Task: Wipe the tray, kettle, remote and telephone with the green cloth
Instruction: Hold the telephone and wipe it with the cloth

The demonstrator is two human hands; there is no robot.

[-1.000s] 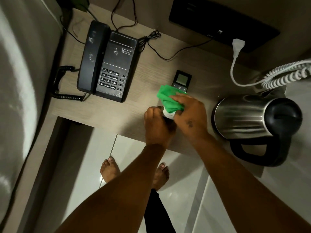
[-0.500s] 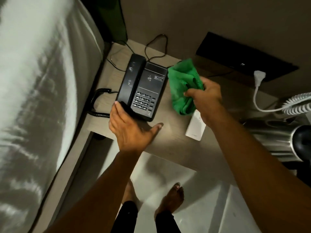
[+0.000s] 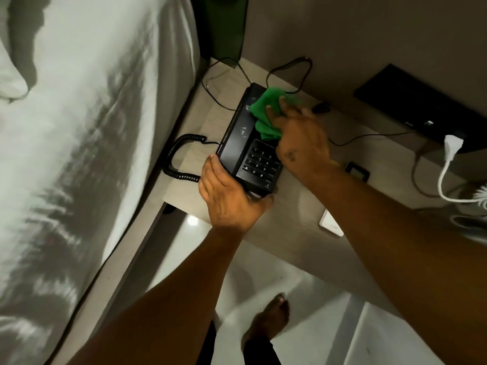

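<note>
A black telephone (image 3: pixel 245 143) with a keypad sits on the wooden bedside shelf (image 3: pixel 297 206). My left hand (image 3: pixel 229 198) grips the telephone's near end, thumb on its left side. My right hand (image 3: pixel 300 138) presses the bunched green cloth (image 3: pixel 263 114) onto the upper part of the telephone, over the handset and display. The white remote (image 3: pixel 330 223) lies on the shelf to the right, mostly hidden by my right forearm. Only a sliver of the steel kettle (image 3: pixel 471 222) shows at the right edge.
A bed with white sheets (image 3: pixel 79 154) fills the left side. The coiled handset cord (image 3: pixel 179 156) loops left of the telephone. Thin black cables (image 3: pixel 290 72) trail behind it. A white plug (image 3: pixel 452 148) and cord hang from a dark wall panel (image 3: pixel 421 106). A small dark device (image 3: pixel 357 171) lies on the shelf.
My right hand moved the green cloth from the remote to the telephone and now presses it on the top. My left hand left the remote and closed around the telephone's near end.
</note>
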